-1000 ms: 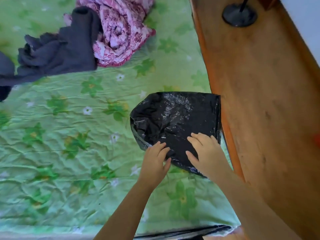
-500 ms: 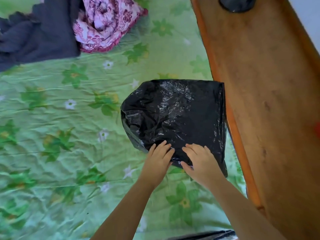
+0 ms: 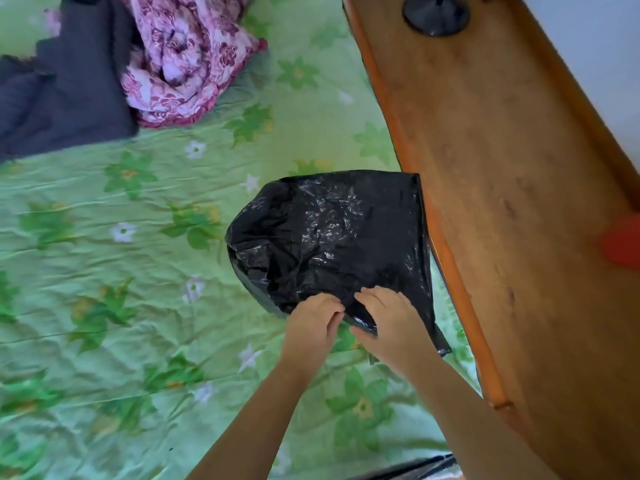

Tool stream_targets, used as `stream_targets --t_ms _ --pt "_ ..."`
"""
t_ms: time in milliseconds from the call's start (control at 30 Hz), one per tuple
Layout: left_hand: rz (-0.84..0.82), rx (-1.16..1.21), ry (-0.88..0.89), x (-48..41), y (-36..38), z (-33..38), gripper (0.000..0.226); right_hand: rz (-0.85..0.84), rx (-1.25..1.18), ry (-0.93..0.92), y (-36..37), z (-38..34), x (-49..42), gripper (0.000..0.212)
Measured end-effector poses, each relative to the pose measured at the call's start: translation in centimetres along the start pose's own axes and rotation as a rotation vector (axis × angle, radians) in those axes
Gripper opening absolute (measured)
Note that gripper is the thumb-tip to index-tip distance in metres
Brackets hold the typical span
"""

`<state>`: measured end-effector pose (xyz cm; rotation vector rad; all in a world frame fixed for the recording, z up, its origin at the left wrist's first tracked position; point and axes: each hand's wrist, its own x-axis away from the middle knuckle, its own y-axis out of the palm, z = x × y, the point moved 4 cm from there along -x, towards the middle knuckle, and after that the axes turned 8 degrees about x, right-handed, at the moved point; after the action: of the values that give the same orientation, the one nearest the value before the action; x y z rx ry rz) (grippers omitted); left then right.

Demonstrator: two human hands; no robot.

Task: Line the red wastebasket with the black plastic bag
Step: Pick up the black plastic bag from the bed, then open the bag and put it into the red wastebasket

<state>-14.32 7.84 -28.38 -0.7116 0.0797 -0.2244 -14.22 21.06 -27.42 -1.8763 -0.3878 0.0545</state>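
Head view is looking down on a bed, where the black plastic bag (image 3: 329, 237) is lying crumpled on the green flowered sheet (image 3: 104, 306), close to the bed's right side. The bag's right edge is running straight along the wooden board (image 3: 519, 202) and meeting its orange lip. Its far edge is lying flat and square, while its left side is bulging out in a rounded fold.

Both hands are working at the near edge. The left hand (image 3: 311, 329) is curling its fingers in and pinching the plastic. The right hand (image 3: 393, 323) is gripping the same edge just beside it, with fingers lying on top and the thumb tucking under the film. The two hands are almost touching.

Wrinkled sheet is spreading wide to the left of the bag and toward the near end of the bed. A dark grey cloth (image 3: 69, 98) and a pink flowered cloth (image 3: 187, 64) are bunching together at the far left, well apart from the bag.

A round black base (image 3: 436, 15) is sitting at the far end of the board. A blurred red patch (image 3: 621, 244) is showing at the right edge of the frame, and I cannot tell what it is. A dark strip (image 3: 415, 469) is peeking in at the bottom edge.
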Motion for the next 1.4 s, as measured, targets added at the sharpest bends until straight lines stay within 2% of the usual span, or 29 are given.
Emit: stream_targets --t_ms 133,333,500,633,700,733,833,967,1167,1400 --pt "0.05 0.152 -0.091 0.3 -2.5 2.5 0.009 0.058 -0.024 -0.004 -2.8 -1.0 0.2 0.048" --pt "0.059 0.226 -0.083 1.4 -7.4 6.2 0.008 0.183 -0.029 -0.001 -8.3 -2.8 1.9 0.037" --pt "0.055 0.255 -0.083 2.6 -11.4 8.0 0.01 0.203 -0.025 0.087 -13.1 -3.3 4.3 0.024" --pt "0.038 0.247 -0.1 3.3 -13.6 9.5 0.028 0.175 -0.031 0.185 -15.9 -4.1 6.5 0.016" --pt "-0.01 0.26 -0.097 3.7 -14.1 10.7 0.019 0.169 -0.037 0.238 -17.0 -4.7 7.7 0.018" --pt "-0.039 0.258 -0.078 3.9 -14.1 11.5 0.014 0.183 -0.039 0.257 -17.6 -5.0 8.3 0.018" --pt "-0.091 0.221 0.085 4.4 -14.1 14.5 0.022 0.221 -0.057 0.29 -19.0 -6.0 10.2 0.02" --pt "-0.196 0.277 0.23 5.3 -13.0 18.5 0.019 0.269 -0.071 0.355 -20.4 -6.8 13.5 0.022" --pt "-0.341 0.43 0.296 6.8 -9.8 23.4 0.013 0.325 -0.057 0.455 -22.0 -6.5 19.1 0.021" --pt "-0.456 0.423 0.355 6.8 -5.5 28.2 0.016 0.454 -0.068 0.644 -24.2 -2.7 25.8 0.025"
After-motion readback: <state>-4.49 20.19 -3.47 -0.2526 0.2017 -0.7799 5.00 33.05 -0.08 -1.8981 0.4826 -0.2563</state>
